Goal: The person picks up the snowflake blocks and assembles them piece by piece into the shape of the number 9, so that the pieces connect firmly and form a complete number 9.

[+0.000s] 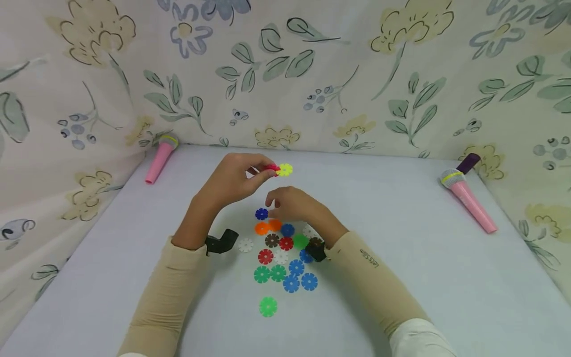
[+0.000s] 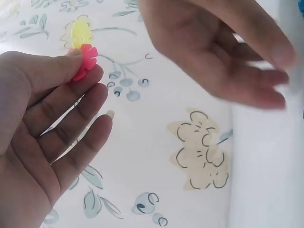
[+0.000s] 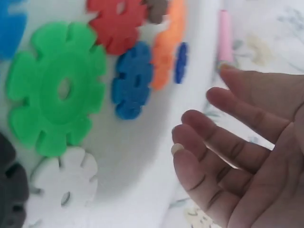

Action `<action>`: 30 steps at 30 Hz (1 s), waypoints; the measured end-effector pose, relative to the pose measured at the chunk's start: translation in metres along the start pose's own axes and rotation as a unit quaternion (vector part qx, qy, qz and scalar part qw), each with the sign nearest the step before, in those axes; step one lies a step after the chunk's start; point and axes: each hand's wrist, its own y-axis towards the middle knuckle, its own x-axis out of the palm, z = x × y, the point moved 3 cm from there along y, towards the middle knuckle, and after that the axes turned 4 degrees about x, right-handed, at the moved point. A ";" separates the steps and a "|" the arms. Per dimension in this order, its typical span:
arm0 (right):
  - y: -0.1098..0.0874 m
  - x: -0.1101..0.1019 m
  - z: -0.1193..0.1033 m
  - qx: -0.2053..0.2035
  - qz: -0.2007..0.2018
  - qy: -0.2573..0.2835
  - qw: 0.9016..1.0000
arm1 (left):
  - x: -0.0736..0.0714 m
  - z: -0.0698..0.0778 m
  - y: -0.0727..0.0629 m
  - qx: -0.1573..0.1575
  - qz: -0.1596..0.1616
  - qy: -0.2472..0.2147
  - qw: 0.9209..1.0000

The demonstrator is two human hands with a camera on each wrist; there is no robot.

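My left hand point(image 1: 241, 179) pinches a pinkish-red notched plastic disc point(image 2: 87, 61) between thumb and index finger, raised above the table. A yellow notched disc point(image 1: 285, 169) is joined to its far edge. In the left wrist view the other three fingers spread loosely below the pinch. My right hand point(image 1: 292, 203) holds nothing; its fingers point(image 3: 197, 166) are loosely bent with gaps between them, over the far end of the loose discs. Closest to it are a dark blue disc point(image 1: 261, 214) and two orange discs point(image 1: 262, 228).
Several notched discs lie on the white table point(image 1: 374, 198), among them a green disc point(image 3: 57, 90), a white disc point(image 1: 245, 245) and a light green disc point(image 1: 268, 307) nearest the front. Pink toy microphones stand off at the left point(image 1: 159, 161) and right point(image 1: 473, 203), before a floral cloth point(image 1: 285, 89).
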 end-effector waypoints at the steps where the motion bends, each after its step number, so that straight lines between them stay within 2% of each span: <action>1: 0.005 0.003 -0.002 0.008 -0.005 -0.021 1.000 | 0.000 0.000 0.000 -0.001 -0.001 -0.003 1.000; 5: 0.022 0.014 -0.009 0.011 -0.012 -0.077 0.997 | 0.003 0.001 0.000 -0.006 -0.012 -0.010 1.000; 9: 0.028 0.020 -0.017 0.000 0.005 -0.086 0.996 | 0.005 0.000 -0.001 -0.006 -0.018 -0.007 1.000; 16: 0.023 0.016 -0.012 0.028 0.027 -0.033 0.999 | 0.006 0.002 0.001 -0.004 -0.021 0.001 1.000; 19: 0.016 0.006 -0.004 0.027 0.054 0.001 0.998 | 0.006 0.002 0.001 -0.003 -0.018 0.003 1.000; 21: 0.008 -0.002 0.004 0.019 0.080 0.042 0.996 | 0.005 0.002 0.001 -0.007 -0.017 0.006 1.000; 24: -0.010 -0.018 0.017 0.006 0.123 0.124 0.985 | 0.004 0.002 0.001 -0.014 -0.018 0.005 1.000; 27: -0.033 -0.034 0.029 -0.004 0.173 0.198 0.965 | 0.003 0.002 0.001 -0.020 -0.016 0.002 1.000; 30: -0.056 -0.046 0.038 -0.016 0.221 0.229 0.948 | 0.003 0.003 0.001 -0.024 -0.012 -0.003 1.000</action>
